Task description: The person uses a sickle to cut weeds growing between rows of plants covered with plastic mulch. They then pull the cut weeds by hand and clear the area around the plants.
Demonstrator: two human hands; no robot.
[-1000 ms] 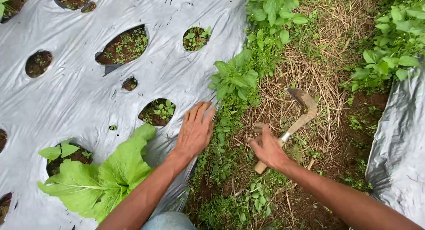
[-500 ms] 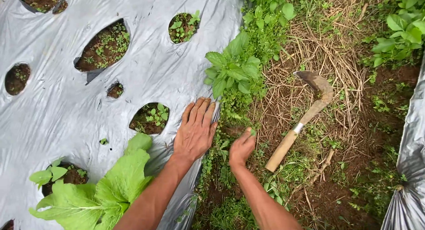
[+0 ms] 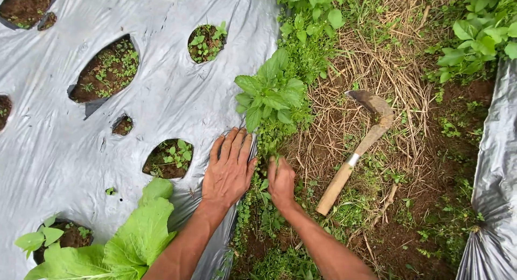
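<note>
My left hand (image 3: 229,169) lies flat, fingers spread, on the edge of the silver plastic mulch sheet (image 3: 161,70). My right hand (image 3: 281,182) is closed among the low green weeds (image 3: 269,142) right beside the sheet's edge, fingers buried in the stems. A taller leafy weed (image 3: 272,94) grows just above both hands. A sickle with a wooden handle and curved rusty blade (image 3: 355,153) lies on the dry straw to the right of my right hand, untouched.
Holes in the mulch show soil and small seedlings (image 3: 171,157). A big light-green leafy plant (image 3: 116,247) grows at the lower left. Dry straw (image 3: 388,59) and bare soil fill the furrow. Another plastic sheet (image 3: 493,204) borders the right.
My right hand has let go of the sickle handle and moved left into the weeds beside my left hand. The sickle stays on the straw. The view shifted slightly.
</note>
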